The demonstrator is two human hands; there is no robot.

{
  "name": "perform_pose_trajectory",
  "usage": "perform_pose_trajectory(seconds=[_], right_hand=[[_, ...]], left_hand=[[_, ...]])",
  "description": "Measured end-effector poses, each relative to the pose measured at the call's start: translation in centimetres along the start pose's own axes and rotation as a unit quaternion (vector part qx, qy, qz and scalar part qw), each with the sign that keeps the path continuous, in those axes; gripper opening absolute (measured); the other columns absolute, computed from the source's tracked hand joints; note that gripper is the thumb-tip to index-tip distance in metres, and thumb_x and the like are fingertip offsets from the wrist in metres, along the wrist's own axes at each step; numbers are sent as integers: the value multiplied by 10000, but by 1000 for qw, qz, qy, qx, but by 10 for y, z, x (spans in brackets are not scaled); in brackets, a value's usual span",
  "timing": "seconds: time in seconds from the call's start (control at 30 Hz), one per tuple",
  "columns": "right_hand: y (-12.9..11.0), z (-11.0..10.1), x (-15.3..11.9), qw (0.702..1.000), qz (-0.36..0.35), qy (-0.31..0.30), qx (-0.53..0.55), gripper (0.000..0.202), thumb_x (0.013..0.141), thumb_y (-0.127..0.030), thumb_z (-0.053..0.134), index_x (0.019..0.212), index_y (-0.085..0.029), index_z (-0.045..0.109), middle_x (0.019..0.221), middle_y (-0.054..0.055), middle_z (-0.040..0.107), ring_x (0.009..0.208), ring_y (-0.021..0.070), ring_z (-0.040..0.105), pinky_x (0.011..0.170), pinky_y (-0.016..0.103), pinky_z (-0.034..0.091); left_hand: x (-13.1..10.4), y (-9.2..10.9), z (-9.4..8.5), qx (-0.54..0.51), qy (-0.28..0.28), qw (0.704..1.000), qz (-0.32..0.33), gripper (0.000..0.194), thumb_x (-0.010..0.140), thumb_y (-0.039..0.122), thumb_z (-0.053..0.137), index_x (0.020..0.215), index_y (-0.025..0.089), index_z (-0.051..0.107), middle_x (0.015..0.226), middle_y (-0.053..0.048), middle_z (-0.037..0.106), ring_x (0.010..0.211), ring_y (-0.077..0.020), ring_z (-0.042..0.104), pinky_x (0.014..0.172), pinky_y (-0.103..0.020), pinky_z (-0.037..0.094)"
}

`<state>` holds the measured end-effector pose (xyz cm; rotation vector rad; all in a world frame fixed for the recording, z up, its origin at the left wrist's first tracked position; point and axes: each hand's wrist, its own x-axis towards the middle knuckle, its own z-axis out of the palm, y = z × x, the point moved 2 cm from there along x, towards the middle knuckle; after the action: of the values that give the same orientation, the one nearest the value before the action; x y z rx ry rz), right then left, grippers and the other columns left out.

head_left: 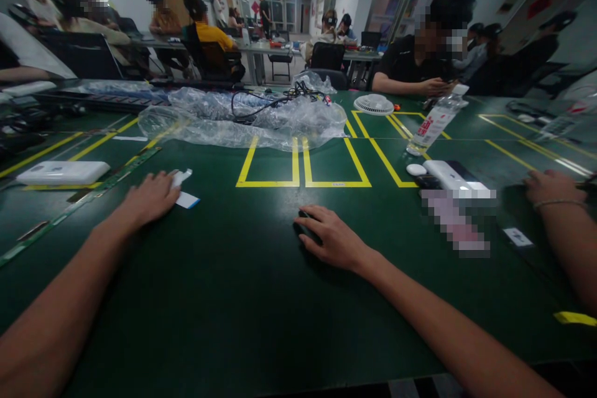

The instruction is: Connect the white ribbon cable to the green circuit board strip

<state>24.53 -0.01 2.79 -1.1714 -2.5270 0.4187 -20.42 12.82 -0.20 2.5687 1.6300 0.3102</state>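
On the left of the green table, my left hand (152, 199) has its fingers closed over a white flat ribbon cable (188, 200) with a blue end. Part of this cable is hidden under the fingertips; a white piece also sticks out above them. Just left of that hand lies a long, narrow green circuit board strip (105, 183), running diagonally. My right hand (333, 239) rests palm down near the middle of the table. Its fingers are apart, and no object shows in them.
Clear plastic wrap (247, 121) with black cables (261, 106) lies across the back. Yellow tape (268, 185) marks rectangles on the table (224, 298). A bottle (433, 124) and white device (450, 177) stand at right, near another person's hand (555, 189). A white case (63, 172) lies left.
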Motion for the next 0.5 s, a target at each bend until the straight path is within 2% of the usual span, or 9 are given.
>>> perform_pose_trajectory(seconds=[0.07, 0.1, 0.13, 0.17, 0.23, 0.3, 0.33, 0.4, 0.5], right_hand=[[1, 1, 0, 1000, -1, 5, 1, 444, 1027, -345, 542, 1432, -172, 597, 1566, 168, 517, 1466, 305, 445, 1192, 545, 389], [2, 2, 0, 1000, -1, 6, 1, 449, 1029, -344, 536, 1440, -172, 588, 1569, 166, 515, 1466, 300, 446, 1196, 539, 387], [2, 3, 0, 1000, 0, 7, -1, 463, 1029, -343, 531, 1455, -167, 573, 1576, 167, 508, 1471, 295, 441, 1203, 530, 379], [2, 4, 1, 1000, 1, 7, -5, 486, 1028, -343, 529, 1477, -157, 551, 1587, 170, 495, 1480, 292, 431, 1214, 519, 366], [1, 6, 1, 1000, -1, 1, -19, 548, 1022, -349, 535, 1519, -122, 500, 1610, 182, 464, 1507, 295, 395, 1239, 499, 330], [-2, 7, 2, 999, -6, -17, -36, 597, 1019, -361, 535, 1550, -98, 456, 1626, 183, 442, 1528, 308, 358, 1260, 503, 290], [-4, 7, 2, 999, -8, -28, -43, 608, 1022, -366, 527, 1560, -98, 440, 1632, 175, 436, 1534, 314, 346, 1266, 514, 274], [-6, 8, 2, 997, -11, -47, -54, 608, 1035, -374, 500, 1575, -108, 420, 1642, 158, 425, 1541, 317, 333, 1274, 535, 251], [-6, 7, 2, 996, -9, -57, -64, 596, 1048, -382, 477, 1578, -117, 417, 1650, 151, 411, 1545, 309, 326, 1278, 532, 243]], left_hand=[[10, 46, 10, 13, -19, 1000, -18, 787, 1073, 566, 185, 1581, -2, 380, 1594, -284, 363, 1487, -497, 304, 1115, -724, 329], [14, 73, 15, 17, -34, 999, -10, 738, 1077, 543, 225, 1610, 51, 361, 1623, -240, 339, 1503, -437, 325, 1158, -662, 339], [15, 103, 20, 18, -52, 998, 18, 690, 1080, 524, 263, 1627, 115, 356, 1651, -176, 320, 1533, -371, 300, 1214, -594, 306], [15, 133, 25, 33, -79, 994, 62, 662, 1088, 489, 268, 1640, 128, 334, 1668, -153, 291, 1553, -341, 265, 1239, -571, 271], [9, 188, 31, 48, -93, 984, 144, 624, 1100, 452, 288, 1650, 159, 319, 1682, -120, 262, 1571, -307, 227, 1261, -540, 236], [-1, 226, 34, 51, -84, 976, 193, 612, 1101, 441, 322, 1650, 172, 318, 1683, -109, 264, 1576, -297, 215, 1263, -523, 237], [-5, 237, 34, 50, -78, 974, 206, 610, 1100, 443, 336, 1648, 175, 322, 1679, -109, 275, 1574, -293, 222, 1263, -513, 243], [-9, 247, 34, 44, -74, 972, 218, 605, 1103, 460, 343, 1639, 179, 337, 1669, -110, 304, 1565, -279, 255, 1262, -495, 255], [-1, 233, 31, 33, -76, 975, 206, 591, 1113, 494, 290, 1617, 199, 381, 1668, -95, 321, 1547, -257, 306, 1259, -475, 279]])
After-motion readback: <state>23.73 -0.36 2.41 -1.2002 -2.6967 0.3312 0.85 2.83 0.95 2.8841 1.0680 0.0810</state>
